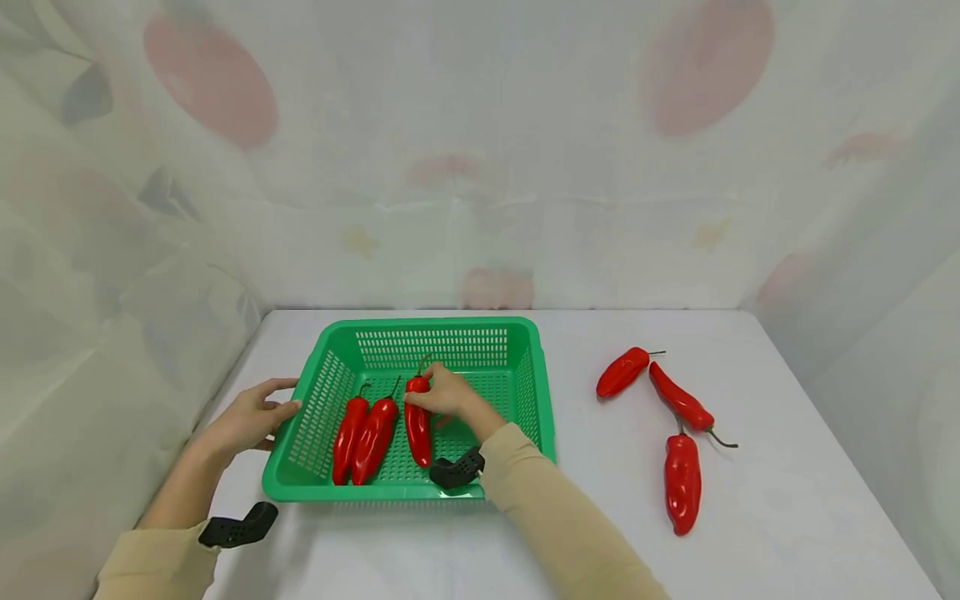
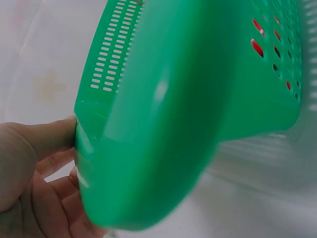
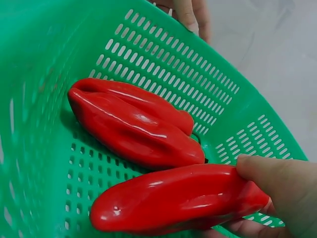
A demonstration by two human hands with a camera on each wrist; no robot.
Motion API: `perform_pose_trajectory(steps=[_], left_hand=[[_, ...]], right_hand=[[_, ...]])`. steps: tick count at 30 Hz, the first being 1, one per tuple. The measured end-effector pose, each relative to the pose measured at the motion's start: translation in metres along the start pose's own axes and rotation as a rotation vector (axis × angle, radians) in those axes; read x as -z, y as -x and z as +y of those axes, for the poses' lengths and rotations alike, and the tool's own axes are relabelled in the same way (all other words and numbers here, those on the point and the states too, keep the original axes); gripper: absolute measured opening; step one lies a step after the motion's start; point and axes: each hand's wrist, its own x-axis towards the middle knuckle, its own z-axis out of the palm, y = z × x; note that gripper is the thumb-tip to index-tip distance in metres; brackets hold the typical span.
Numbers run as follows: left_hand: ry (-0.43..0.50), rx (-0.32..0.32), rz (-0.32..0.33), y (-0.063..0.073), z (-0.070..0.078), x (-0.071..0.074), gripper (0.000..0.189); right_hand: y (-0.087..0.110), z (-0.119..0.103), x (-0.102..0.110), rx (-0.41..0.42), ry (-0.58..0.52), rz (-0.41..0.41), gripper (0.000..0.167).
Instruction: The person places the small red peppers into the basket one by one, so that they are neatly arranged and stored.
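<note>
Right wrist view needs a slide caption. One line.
Right hand grips a red pepper in a green basket, two more peppers lying alongside.

The white table (image 1: pixel 592 467) carries a green basket (image 1: pixel 360 493). Right of the basket, well apart from it, lie three red peppers (image 1: pixel 682 483): one nearest it, two farther right.

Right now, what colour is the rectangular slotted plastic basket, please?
The basket is green, best seen in the head view.
</note>
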Motion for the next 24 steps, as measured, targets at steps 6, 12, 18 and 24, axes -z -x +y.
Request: perform_pose_trajectory(steps=[6, 12, 18, 24], left_hand=[[0.0, -0.006, 0.006, -0.001, -0.002, -0.001, 0.06], [-0.005, 0.006, 0.005, 0.0, -0.002, 0.0, 0.06], [-0.004, -0.002, 0.008, 0.0, -0.002, 0.0, 0.061], [-0.011, -0.002, 0.013, 0.0, -0.001, -0.001, 0.061]], right_hand=[[-0.001, 0.001, -0.002, -0.013, 0.031, 0.007, 0.053], [-0.001, 0.001, -0.007, -0.022, 0.037, -0.004, 0.05], [-0.003, 0.0, -0.01, -0.041, 0.05, -0.011, 0.05], [-0.004, 0.0, -0.011, -0.063, 0.049, -0.01, 0.047]])
